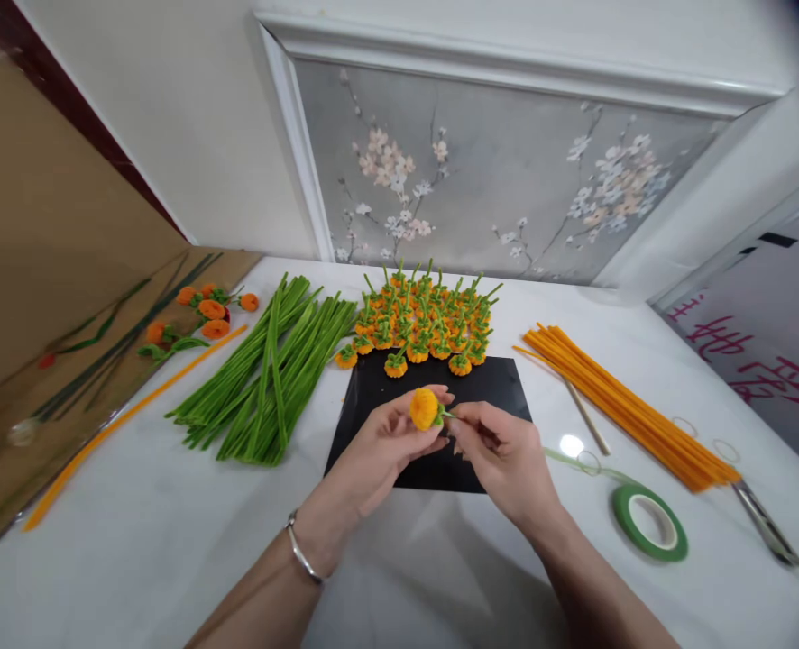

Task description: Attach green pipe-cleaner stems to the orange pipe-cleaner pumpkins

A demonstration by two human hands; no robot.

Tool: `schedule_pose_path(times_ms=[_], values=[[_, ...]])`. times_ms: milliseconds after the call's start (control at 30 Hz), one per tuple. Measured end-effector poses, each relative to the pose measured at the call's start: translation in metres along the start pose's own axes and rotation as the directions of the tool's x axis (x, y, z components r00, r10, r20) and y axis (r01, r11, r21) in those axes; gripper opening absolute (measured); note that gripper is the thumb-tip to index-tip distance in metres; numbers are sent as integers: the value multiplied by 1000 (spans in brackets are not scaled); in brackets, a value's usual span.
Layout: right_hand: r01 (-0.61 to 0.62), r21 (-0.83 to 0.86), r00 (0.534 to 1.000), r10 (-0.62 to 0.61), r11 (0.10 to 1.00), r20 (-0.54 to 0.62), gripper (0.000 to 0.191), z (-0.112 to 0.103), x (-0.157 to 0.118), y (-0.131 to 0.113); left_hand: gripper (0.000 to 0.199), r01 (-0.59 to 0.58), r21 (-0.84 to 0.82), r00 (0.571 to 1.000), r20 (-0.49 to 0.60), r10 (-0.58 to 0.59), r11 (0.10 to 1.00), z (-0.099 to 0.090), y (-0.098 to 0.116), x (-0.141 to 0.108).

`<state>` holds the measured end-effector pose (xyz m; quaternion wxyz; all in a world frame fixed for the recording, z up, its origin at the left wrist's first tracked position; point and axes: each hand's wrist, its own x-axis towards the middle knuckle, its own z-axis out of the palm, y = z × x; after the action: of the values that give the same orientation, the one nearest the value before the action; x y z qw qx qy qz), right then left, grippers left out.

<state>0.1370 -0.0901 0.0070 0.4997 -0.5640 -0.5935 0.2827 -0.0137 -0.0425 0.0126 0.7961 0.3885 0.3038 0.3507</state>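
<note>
1. Left hand (390,437) is cradling one yellow-orange flower head (425,408) between thumb and fingers; some fingertips are hiding behind it.
2. Right hand (508,451) is pinching the short stem (447,415) with thumb and forefinger; its other fingers are curling inward.
3. Both hands are working above the black mat (372,388); the flower is hanging over its middle, well inside the left and right edges.
4. A cluster of finished flowers (427,315) is crowding the mat's far edge, a few heads overlapping it, so room forward is narrowing.
5. Green stems (264,370) are lying left of the mat; white tabletop (135,541) is showing between them and the left forearm.
6. On the right, orange stems (629,406) are slanting beyond the mat, leaving a strip of tabletop between.
7. Green tape roll (622,516) is lying nearer, beside the right forearm and apart from it.
</note>
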Motion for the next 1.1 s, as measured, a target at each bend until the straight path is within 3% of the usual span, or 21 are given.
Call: schedule_pose_path(times_ms=[100, 167, 267, 367, 567, 667, 733, 800, 867, 1000, 1100], values=[[287, -309, 944, -323, 907, -71, 18, -4, -2, 4, 57, 41, -17, 997, 66, -40, 999, -2, 9, -4], [377, -453, 900, -435, 808, -25, 21, -6, -4, 5, 51, 44, -28, 998, 53, -42, 999, -1, 11, -4], [439, -580, 867, -493, 686, 73, 20, -11, -5, 2, 28, 37, -24, 998, -43, -38, 999, 1, 12, -2], [454, -572, 876, -458, 683, 149, 19, -14, -4, -3, 22, 23, -15, 997, -67, -24, 1000, 4, 11, -2], [256, -399, 965, -209, 880, 157, 24, -19, -1, 1, 22, -16, -5, 1000, 3, 16, 1000, 1, 10, -2], [248, -334, 966, -256, 909, 21, 18, -18, -3, 5, 21, -18, -36, 998, -53, 17, 999, 2, 9, -2], [315, -339, 936, -348, 886, -42, 23, -15, -5, 6, 22, -13, -49, 998, -68, 10, 999, 3, 8, -2], [385, -374, 902, -430, 844, -41, 19, -12, -5, 7, 23, -11, -40, 998, -62, 8, 999, 4, 8, -1], [397, -381, 897, -441, 835, -32, 19, -11, -5, 5, 24, -30, 8, 999, -43, 30, 1000, 3, 7, -1], [271, -309, 958, -286, 912, -3, 18, -13, -1, 0, 25, -114, 242, 993, 24, 112, 964, 1, 6, -1], [144, -298, 989, -133, 943, 57, 24, -15, 0, 0, 22, -116, 351, 992, 79, 94, 929, 2, 7, -2]])
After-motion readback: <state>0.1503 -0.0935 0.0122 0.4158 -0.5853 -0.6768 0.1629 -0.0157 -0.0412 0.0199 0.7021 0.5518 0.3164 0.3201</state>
